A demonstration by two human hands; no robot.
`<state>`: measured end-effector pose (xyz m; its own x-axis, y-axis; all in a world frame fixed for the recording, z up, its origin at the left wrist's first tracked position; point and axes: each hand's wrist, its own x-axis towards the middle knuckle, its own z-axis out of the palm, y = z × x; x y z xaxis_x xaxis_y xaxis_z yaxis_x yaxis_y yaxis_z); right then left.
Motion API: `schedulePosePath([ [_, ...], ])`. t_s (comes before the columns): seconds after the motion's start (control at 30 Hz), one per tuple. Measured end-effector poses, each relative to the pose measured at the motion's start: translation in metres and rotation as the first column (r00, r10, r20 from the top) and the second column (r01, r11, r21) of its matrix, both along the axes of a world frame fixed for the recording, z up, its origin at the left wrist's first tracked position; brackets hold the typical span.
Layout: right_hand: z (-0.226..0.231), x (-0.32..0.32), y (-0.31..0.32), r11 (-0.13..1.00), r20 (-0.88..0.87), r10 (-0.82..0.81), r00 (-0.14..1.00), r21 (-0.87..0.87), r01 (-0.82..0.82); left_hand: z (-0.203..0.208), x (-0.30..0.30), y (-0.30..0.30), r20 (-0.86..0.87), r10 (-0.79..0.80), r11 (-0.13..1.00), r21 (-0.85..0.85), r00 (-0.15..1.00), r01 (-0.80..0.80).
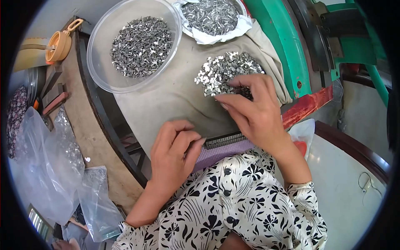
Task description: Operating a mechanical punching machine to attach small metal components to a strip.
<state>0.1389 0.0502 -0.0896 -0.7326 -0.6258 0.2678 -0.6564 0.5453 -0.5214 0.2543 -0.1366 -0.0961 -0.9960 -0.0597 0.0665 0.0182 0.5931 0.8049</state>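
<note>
My right hand [260,110] reaches over the right part of a loose pile of small shiny metal pieces [212,77] on the beige cloth [166,108]. Its thumb and forefinger come together at the pile's near edge; whatever they pinch is too small to make out. Lower and to the left, my left hand [173,150] is curled, thumb against fingers. Its fingertips are beside the left end of a dark strip holding a close row of small metal parts [227,141]. Anything in that pinch is hidden. Under the strip lies a purple textured cloth [221,153] near my lap.
A clear plastic tub [100,62] of small metal pieces stands at the back left. Beside it is a lined bowl [204,39] of slender metal parts. A green machine frame [287,50] borders the right. Plastic bags [50,162] and an orange cup-shaped item [59,46] are at left.
</note>
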Motion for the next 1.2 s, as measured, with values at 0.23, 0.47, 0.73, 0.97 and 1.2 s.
schedulePosePath([
  [0.23,-0.014,-0.004,-0.011,0.994,-0.166,0.077,0.983,0.084,-0.064,-0.010,0.010,0.011,-0.029,-0.033,0.999,0.011,0.999,0.033],
  [0.47,-0.009,-0.011,-0.030,0.983,-0.185,0.164,0.969,0.109,-0.145,-0.015,0.013,0.015,-0.067,-0.121,0.992,-0.055,0.990,0.117],
  [0.73,-0.011,-0.003,-0.030,0.985,-0.047,0.142,0.989,0.104,-0.137,-0.013,0.012,0.018,-0.040,-0.091,0.994,-0.071,0.995,0.088],
  [0.97,0.002,0.008,-0.018,0.992,-0.080,0.120,0.990,0.050,-0.116,-0.014,0.012,0.014,0.006,-0.117,0.991,-0.064,0.993,0.117],
  [1.2,-0.004,0.061,0.032,0.993,-0.018,0.092,0.996,0.077,-0.090,-0.015,0.010,0.014,-0.026,-0.136,0.989,-0.061,0.990,0.134],
])
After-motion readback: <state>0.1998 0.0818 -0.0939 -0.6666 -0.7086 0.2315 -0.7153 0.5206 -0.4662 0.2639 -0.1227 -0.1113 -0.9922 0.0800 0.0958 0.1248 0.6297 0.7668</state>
